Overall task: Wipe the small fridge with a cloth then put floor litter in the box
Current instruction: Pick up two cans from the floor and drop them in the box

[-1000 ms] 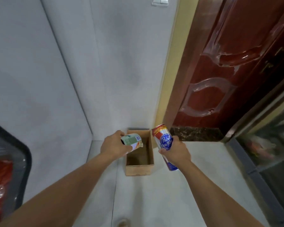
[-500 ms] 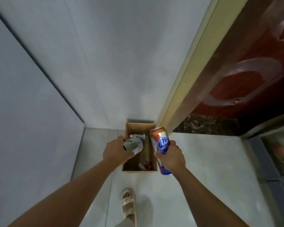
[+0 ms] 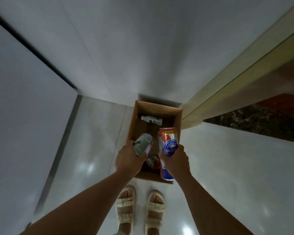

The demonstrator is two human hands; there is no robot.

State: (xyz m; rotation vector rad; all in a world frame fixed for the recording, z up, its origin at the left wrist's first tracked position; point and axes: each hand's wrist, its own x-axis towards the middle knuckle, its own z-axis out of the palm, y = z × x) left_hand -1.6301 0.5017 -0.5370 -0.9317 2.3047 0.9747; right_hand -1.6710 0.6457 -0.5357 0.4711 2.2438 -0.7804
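Cardboard box (image 3: 178,122) is overhung by two gripped cans; the tall beer can (image 3: 168,143), held by the right hand (image 3: 175,160) over the right wall, could be dropped outside, unlike the left hand (image 3: 128,158)'s green can (image 3: 143,144).

Pale grey walls (image 3: 143,48), glossy tiled floor (image 3: 236,167), yellow door frame (image 3: 227,78)

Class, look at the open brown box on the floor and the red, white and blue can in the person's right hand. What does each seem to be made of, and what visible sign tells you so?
Open brown box: probably cardboard, matte; flat tan walls, thin edges and folded corners.
Red, white and blue can: probably thin metal, glossy printed finish; a silvery rim shows at its lower end.
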